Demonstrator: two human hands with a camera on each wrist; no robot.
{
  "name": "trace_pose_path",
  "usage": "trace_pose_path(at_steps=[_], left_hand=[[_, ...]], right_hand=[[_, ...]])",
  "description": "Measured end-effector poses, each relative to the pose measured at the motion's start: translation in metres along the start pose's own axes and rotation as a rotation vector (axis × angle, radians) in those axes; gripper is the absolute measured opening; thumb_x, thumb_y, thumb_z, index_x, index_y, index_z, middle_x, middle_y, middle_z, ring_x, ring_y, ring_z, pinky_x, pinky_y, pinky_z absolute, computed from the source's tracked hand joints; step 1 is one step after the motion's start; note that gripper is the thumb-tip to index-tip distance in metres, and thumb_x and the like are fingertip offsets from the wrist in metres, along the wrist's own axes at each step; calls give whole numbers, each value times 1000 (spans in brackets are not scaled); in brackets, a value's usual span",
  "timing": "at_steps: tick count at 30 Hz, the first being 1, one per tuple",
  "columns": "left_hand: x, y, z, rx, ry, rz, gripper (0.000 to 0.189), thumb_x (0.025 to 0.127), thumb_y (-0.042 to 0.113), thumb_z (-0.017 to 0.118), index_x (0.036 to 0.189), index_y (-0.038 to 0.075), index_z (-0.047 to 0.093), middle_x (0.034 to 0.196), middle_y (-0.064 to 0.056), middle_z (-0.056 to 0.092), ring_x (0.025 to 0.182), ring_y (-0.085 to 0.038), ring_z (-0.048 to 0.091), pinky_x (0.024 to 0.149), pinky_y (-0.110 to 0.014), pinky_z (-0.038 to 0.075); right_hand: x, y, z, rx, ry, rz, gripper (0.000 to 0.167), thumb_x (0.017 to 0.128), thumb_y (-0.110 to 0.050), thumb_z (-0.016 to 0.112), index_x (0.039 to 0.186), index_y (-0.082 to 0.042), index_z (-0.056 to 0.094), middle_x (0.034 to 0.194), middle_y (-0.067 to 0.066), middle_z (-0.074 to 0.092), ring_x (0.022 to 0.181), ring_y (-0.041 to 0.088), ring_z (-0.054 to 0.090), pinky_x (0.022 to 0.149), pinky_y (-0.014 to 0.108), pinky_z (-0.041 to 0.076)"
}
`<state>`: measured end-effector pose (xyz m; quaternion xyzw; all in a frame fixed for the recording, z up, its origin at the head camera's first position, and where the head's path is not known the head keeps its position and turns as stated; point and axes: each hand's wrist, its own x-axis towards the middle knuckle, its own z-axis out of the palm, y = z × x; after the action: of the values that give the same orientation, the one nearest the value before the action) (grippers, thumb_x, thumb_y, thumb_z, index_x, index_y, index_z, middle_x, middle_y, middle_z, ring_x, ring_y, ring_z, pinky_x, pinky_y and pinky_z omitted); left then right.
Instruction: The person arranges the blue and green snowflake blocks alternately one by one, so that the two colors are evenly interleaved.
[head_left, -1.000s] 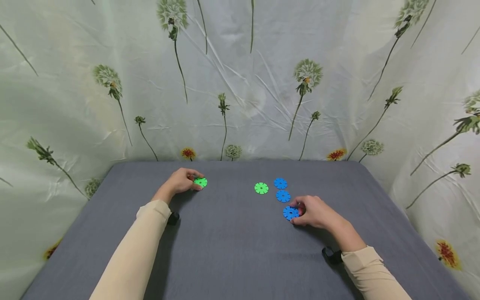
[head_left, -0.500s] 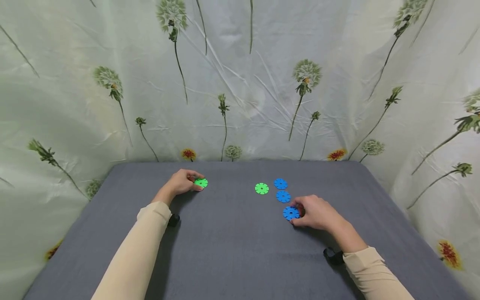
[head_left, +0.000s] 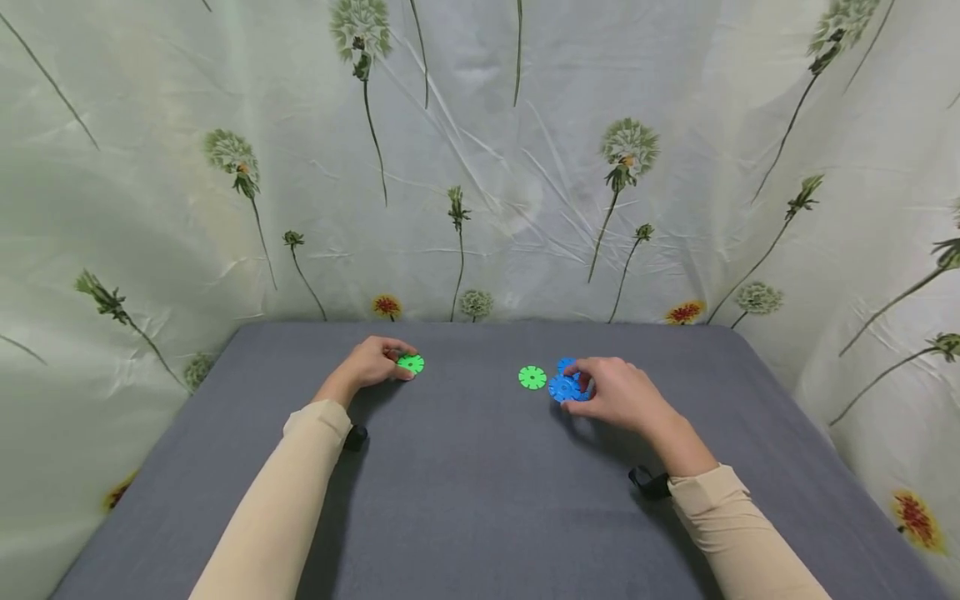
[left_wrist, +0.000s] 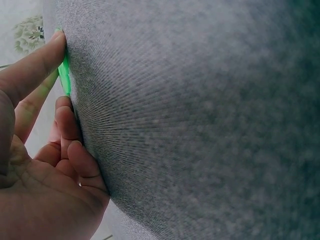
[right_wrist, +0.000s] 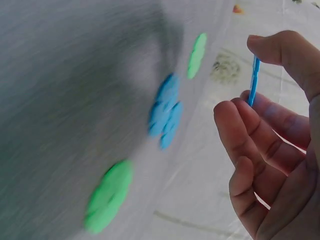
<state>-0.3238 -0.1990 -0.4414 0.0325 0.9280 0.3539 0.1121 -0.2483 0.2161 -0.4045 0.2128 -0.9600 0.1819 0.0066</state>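
Note:
My left hand [head_left: 371, 362] pinches a green notched plastic disc [head_left: 411, 364] by its edges, close to the table at the far left. In the left wrist view that green disc [left_wrist: 64, 75] appears edge-on between the fingertips. My right hand [head_left: 618, 392] holds a blue notched disc [head_left: 562, 388] between thumb and fingers, raised off the cloth. The right wrist view shows this blue disc [right_wrist: 254, 82] edge-on. Two more blue discs [right_wrist: 164, 105] lie below it, partly hidden by the hand in the head view.
Left of the blue discs lies a loose green disc [head_left: 532, 377]. Another green disc [right_wrist: 109, 197] shows in the right wrist view, hidden in the head view. A grey cloth [head_left: 465, 483] covers the table; a flower-print curtain [head_left: 495, 167] hangs behind it.
My right hand has lifted its blue disc and carried it away from me and slightly left, over the other blue discs. My left hand stays about the same; the head view has shifted slightly.

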Motion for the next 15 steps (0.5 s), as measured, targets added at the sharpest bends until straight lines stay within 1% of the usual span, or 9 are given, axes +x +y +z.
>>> trace_pose_path(at_steps=[4,6,9,15], left_hand=[[0,-1,0,-1,-1,1,43,94,21,85,135,13,77,135,-23,66,113,-34,60,92,-45,52],[-1,-2,0,2,1,0,43,93,21,85,135,13,77,135,-23,66,113,-34,60,92,-45,53],[-2,-1,1,7,-2,3,43,93,21,85,135,13,77,135,-24,66,113,-34,60,92,-44,53],[-3,2,1,-3,6,0,42,94,21,85,135,14,77,133,-22,66,110,-31,59,90,-41,51]], right_hand=[[22,-21,2,22,-6,-37,44,87,-32,86,125,-10,78,98,1,76,82,13,72,72,35,58],[31,-32,5,27,-16,-59,44,89,-32,85,126,-9,77,102,3,76,87,17,74,76,37,60],[43,-49,10,37,-26,-75,44,89,-32,85,127,-10,77,107,4,77,93,21,74,79,38,60],[69,-75,21,37,-53,-53,45,92,-34,83,131,-13,75,117,4,76,103,19,73,85,42,61]])
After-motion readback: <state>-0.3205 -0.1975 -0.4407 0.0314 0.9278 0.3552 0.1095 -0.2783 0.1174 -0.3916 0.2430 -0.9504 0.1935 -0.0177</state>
